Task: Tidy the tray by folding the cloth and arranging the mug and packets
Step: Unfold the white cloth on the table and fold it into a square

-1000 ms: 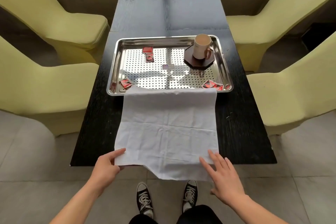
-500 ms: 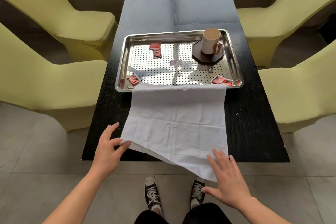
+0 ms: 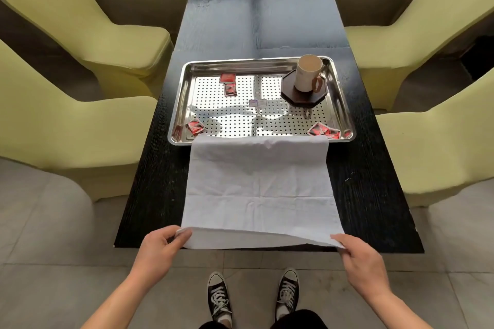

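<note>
While both forearms reached in from the near side, the left hand (image 3: pixel 157 251) pinched the near-left corner of the cloth (image 3: pixel 259 189) and the right hand (image 3: pixel 365 262) its near-right corner. The black table (image 3: pixel 374 195) stood between yellow-green chairs (image 3: pixel 80 128) on grey tiles (image 3: pixel 53 262). The cloth's long axis ran near to far, its far edge resting on the tray (image 3: pixel 240 67) rim.

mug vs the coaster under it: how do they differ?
The mug is cream and round; the coaster is dark and octagonal. The mug stands upright; the coaster lies flat beneath it. The mug has a brown handle; the coaster has none. Both sit in the tray's far right corner.
</note>
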### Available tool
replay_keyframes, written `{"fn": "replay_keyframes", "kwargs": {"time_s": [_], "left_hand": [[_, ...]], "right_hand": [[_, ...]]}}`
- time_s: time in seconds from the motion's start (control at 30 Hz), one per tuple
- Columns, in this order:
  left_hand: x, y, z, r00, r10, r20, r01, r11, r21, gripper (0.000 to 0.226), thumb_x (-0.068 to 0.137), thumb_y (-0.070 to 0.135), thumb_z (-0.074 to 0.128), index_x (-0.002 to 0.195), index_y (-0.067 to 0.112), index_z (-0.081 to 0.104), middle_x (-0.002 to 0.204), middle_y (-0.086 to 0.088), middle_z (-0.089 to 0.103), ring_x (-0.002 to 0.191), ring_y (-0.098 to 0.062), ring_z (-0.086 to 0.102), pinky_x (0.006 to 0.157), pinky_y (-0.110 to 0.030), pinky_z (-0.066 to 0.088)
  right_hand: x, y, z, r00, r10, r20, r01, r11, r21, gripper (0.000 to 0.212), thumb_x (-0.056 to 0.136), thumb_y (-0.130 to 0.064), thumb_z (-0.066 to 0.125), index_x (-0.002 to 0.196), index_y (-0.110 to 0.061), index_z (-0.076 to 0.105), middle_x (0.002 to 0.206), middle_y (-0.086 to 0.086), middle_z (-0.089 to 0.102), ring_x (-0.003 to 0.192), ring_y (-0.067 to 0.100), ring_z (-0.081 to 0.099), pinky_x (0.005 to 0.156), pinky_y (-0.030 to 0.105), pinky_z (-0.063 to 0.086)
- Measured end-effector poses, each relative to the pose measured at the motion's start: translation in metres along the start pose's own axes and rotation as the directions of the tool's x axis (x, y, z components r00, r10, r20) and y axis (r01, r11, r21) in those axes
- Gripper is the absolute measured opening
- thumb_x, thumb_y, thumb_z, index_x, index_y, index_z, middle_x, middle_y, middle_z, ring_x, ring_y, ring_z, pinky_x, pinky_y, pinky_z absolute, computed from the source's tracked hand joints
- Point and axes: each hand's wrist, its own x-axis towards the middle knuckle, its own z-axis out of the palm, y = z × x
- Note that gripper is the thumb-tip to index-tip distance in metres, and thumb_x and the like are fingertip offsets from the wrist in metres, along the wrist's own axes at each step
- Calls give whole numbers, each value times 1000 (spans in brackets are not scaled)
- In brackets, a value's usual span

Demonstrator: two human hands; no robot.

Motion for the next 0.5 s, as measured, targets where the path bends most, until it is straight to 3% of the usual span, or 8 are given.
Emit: {"fn": "replay_keyframes", "kwargs": {"time_s": [0.13, 0.3, 0.5], "left_hand": [[-10, -17, 16, 998, -59, 6, 60, 998, -9, 39, 93, 31, 65, 72, -1, 62, 63, 0, 49, 62, -16, 44, 63, -33, 31], [-15, -25, 20, 996, -78, -34, 77, 996, -39, 31, 93, 31, 66, 74, 6, 69, 63, -5, 56, 63, -12, 48, 63, -33, 33], [-14, -31, 7, 995, -53, -83, 51, 999, -18, 35, 91, 36, 67, 68, 10, 63, 57, 7, 44, 56, -6, 40, 55, -27, 26]], "right_hand": [[1, 5, -18, 999, 36, 25, -35, 999, -28, 32, 85, 3, 67, 107, -18, 78, 102, -2, 77, 95, 29, 69, 80, 43, 55], [0, 0, -30, 995, 11, 96, -11, 1000, -1, 25, 88, -3, 69, 103, -21, 78, 91, -8, 77, 86, 22, 70, 73, 39, 54], [4, -8, -42, 993, -26, 115, 14, 995, 101, 12, 87, -14, 77, 92, -24, 77, 74, -13, 74, 71, 15, 70, 65, 39, 57]]}}
